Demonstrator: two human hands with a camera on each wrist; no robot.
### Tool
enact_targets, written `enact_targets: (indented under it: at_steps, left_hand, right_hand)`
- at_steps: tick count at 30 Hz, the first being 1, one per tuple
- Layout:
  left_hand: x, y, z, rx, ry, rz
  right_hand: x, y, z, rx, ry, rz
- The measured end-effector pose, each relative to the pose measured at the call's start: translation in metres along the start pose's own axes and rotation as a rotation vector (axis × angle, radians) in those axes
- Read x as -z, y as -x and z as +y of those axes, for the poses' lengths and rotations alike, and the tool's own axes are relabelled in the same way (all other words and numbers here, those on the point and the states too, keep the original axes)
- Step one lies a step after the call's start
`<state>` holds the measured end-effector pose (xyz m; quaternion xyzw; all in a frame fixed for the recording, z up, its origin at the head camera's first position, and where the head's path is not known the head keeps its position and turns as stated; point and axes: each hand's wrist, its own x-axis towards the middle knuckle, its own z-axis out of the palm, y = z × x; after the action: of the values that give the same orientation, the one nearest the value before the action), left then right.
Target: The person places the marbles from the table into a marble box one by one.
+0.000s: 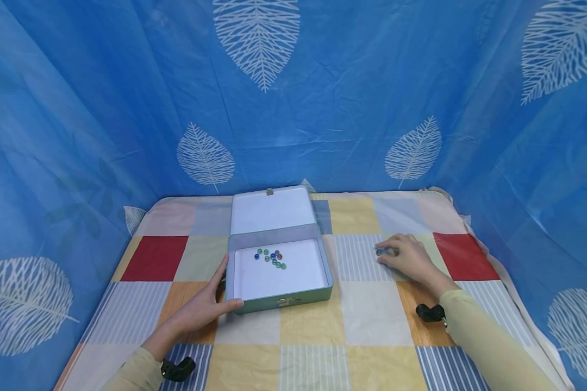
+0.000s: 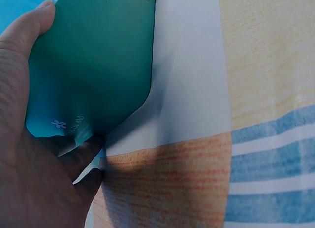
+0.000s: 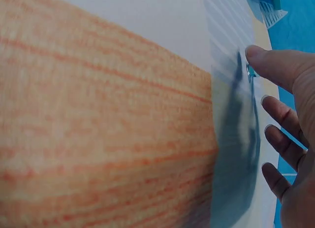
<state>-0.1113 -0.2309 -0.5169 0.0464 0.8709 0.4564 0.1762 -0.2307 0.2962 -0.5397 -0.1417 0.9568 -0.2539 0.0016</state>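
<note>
On the patchwork tablecloth lies a green tin box [image 1: 288,302] with a white inside, its hinged lid [image 1: 273,210] folded back. Several glass marbles [image 1: 275,255], mostly green with some blue and one reddish, lie on its floor. My left hand [image 1: 206,301] holds the box's front left corner, thumb on the front edge and fingers along the left side; the left wrist view shows the green wall [image 2: 93,65] against this hand. To the right of the box, my right hand [image 1: 411,259] pinches a glass marble [image 3: 250,70] low over the cloth, partly hidden by thumb and fingers.
The tablecloth [image 1: 313,326] has white, yellow, red, orange and striped patches. Blue curtains [image 1: 323,108] with white leaf prints hang behind and at both sides. A black strap device [image 1: 178,369] sits on the left wrist and another [image 1: 430,313] on the right.
</note>
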Motion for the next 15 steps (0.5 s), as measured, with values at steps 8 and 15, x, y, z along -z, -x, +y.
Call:
enact_targets:
  at_steps: [8,15]
  left_hand:
    - [0.0007,0.0001,0.0012,0.008,-0.013,0.005]
    - [0.0015,0.0000,0.0013,0.011,-0.003,-0.001]
  right_hand:
    - [-0.0031,0.0013,0.0027,-0.010,-0.042,0.024]
    - [-0.0045,0.0015,0.0015,-0.009,-0.038,0.035]
